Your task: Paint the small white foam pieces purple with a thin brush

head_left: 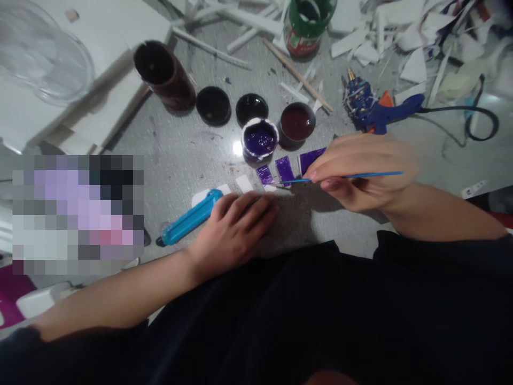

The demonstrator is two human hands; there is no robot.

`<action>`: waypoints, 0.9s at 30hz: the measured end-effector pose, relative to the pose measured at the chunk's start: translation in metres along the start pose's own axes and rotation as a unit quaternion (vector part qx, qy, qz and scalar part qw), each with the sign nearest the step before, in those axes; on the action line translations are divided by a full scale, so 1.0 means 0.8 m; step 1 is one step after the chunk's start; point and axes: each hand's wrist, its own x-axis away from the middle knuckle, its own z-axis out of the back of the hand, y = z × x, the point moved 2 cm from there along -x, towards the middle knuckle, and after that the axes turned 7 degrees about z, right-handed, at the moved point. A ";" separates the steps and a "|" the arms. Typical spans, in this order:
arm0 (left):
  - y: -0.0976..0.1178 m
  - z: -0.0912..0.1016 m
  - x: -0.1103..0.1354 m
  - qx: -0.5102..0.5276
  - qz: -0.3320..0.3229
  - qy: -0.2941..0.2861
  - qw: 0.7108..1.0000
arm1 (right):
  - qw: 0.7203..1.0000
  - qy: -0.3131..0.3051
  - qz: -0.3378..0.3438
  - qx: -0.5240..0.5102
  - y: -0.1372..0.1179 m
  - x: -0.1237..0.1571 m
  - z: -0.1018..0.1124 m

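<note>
My right hand point(356, 171) pinches a thin blue paintbrush point(377, 174), its tip at the lower edge of a small purple-painted piece point(264, 175). Two more purple pieces lie to the right, one in the middle point(285, 170) and another point(311, 159) partly behind my fingers. My left hand point(242, 224) rests flat on the table, fingers stretched toward the pieces. Just beyond its fingertips is an unpainted white piece point(243, 184). A blue utility knife point(190, 218) lies beside that hand. Above the pieces stands an open pot of purple paint point(260, 140).
Next to the purple pot sit a pot of dark red paint point(297, 124) and two dark round lids point(214, 106). A dark cylinder point(165, 75), a green-topped jar point(306, 32) and a blue glue gun point(372, 107) stand or lie farther back. White scraps point(412, 64) cover the far right.
</note>
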 end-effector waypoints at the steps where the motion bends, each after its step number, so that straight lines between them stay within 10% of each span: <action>1: 0.000 0.000 0.000 -0.003 0.000 0.001 1.000 | 1.000 0.001 -0.002 0.007 0.000 0.001 0.000; 27: 0.002 0.005 -0.006 -0.019 -0.017 0.036 0.999 | 0.998 0.021 -0.009 0.056 0.002 0.004 0.001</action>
